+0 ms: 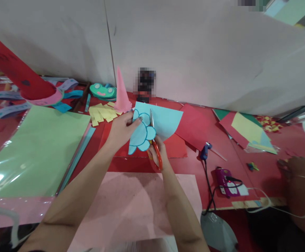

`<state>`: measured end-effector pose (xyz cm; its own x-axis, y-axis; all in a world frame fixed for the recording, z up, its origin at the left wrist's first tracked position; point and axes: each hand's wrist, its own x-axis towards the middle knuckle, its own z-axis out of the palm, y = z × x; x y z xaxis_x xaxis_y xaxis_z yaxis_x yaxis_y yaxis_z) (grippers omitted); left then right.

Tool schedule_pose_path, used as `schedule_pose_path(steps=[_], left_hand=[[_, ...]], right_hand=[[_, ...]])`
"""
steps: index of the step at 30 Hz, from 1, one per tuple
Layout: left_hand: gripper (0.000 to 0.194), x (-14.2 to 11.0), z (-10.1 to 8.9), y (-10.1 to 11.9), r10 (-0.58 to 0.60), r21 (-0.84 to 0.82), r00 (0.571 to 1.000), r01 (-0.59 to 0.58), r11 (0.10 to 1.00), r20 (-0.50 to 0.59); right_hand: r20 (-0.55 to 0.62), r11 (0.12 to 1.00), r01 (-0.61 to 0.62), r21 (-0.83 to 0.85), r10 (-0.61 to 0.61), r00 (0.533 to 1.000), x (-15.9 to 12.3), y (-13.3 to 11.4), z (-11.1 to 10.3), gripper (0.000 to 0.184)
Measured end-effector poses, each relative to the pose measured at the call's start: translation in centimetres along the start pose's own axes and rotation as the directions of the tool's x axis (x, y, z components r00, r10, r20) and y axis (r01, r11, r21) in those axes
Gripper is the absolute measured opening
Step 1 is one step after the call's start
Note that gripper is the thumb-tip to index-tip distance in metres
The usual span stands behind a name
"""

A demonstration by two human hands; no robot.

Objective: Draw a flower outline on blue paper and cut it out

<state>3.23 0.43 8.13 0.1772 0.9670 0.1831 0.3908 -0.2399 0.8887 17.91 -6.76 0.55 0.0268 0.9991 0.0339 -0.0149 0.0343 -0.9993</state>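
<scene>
A light blue sheet of paper (165, 120) with a scalloped, flower-like outline drawn in darker blue is held up over the table. My left hand (123, 127) pinches its left edge, thumb on top. In my right hand (160, 148) is a pair of orange-handled scissors (157, 154), fingers through the loops. The blades point away from me and lie at the paper beside the drawn scallops; part of the cut line is hidden. Beneath the paper lies a red sheet (173, 148) on the red table (191, 171).
Left stand a pile of green sheets in plastic (42, 150), yellow paper strips (102, 113), a pink paper cone (122, 92) and a red tube (15, 66). Right lie a blue glue gun (205, 151), a purple power strip (226, 182) with cords, and another person's hand (301, 169).
</scene>
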Motion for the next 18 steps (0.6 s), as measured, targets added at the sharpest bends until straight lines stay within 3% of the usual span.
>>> schedule_pose_path(steps=[12, 18], left_hand=[[0.025, -0.18, 0.21, 0.29, 0.025, 0.050, 0.997, -0.028, 0.998, 0.072], [0.025, -0.19, 0.16, 0.27, 0.040, 0.048, 0.995, -0.045, 0.998, 0.091]], right_hand=[[-0.038, 0.990, 0.138, -0.022, -0.139, 0.990, 0.35, -0.55, -0.17, 0.033], [-0.036, 0.994, 0.104, -0.008, -0.105, 0.994, 0.37, -0.26, -0.08, 0.036]])
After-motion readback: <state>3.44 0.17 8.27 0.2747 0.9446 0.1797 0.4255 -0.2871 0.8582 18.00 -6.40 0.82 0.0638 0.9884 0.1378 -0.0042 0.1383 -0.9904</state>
